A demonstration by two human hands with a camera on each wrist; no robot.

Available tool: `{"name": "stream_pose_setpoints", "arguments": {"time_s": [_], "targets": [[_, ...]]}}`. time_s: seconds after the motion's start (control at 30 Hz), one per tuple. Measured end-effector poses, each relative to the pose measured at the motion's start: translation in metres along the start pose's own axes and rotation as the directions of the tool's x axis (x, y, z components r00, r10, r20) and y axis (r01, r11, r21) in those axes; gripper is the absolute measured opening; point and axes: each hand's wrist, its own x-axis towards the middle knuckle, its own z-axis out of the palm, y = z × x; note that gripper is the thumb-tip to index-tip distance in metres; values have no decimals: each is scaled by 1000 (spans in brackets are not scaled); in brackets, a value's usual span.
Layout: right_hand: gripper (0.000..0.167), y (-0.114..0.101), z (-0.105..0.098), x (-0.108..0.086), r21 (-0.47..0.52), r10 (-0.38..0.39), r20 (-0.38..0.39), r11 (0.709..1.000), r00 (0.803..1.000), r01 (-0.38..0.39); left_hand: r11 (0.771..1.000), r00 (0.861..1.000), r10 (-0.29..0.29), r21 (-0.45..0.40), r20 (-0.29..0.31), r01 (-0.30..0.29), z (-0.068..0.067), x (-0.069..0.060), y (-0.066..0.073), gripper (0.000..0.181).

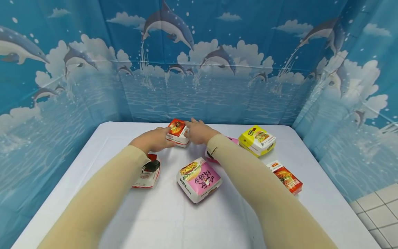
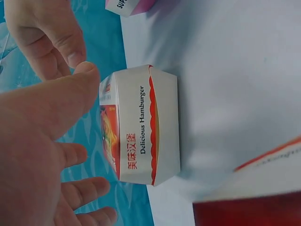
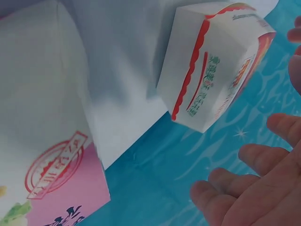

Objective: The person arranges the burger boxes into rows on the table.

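At the table's far side sits a red-and-white hamburger box [image 1: 177, 132], its printed side facing the left wrist camera. My left hand [image 1: 153, 139] is beside its left side, fingers spread and reaching toward it. On the other side is my right hand [image 1: 200, 132], fingers loosely extended. The left wrist view shows the left thumb close to the top of the burger box [image 2: 137, 127]; I cannot tell whether it touches. In the right wrist view a gap shows between the right fingers and the box [image 3: 207, 70]. Neither hand grips anything.
Beneath the left wrist is another red-and-white box [image 1: 146, 178]. A pink burger box [image 1: 200, 180] lies centrally; another pink box [image 1: 211, 155] is partly hidden by the right forearm. To the right are a yellow box [image 1: 257, 140] and a red box [image 1: 286, 178]. A dolphin curtain [image 1: 199, 93] hangs behind.
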Motion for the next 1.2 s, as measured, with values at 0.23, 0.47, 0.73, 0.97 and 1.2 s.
{"name": "stream_pose_setpoints", "arguments": {"time_s": [0.23, 0.47, 0.73, 0.97, 1.2], "targets": [[62, 7, 2, 11, -21, -3, 33, 1000, 999, 4, 999, 999, -29, -13, 35, 30, 4, 5, 6, 95], [61, 11, 6, 17, -15, 28, 59, 1000, 998, -27, 999, 998, -39, -8, 46, 39, 6, 6, 9, 91], [59, 14, 11, 20, -57, -9, 84, 998, 996, 14, 1000, 999, -25, 15, 29, 25, 7, 7, 10, 92], [60, 11, 11, 18, -1, -34, 42, 999, 999, 34, 1000, 1000, -21, 16, 15, 21, 10, 10, 6, 92], [63, 9, 13, 18, -72, -41, -14, 997, 999, 40, 999, 999, -41, -10, 31, 41, 10, 13, 3, 94]]}}
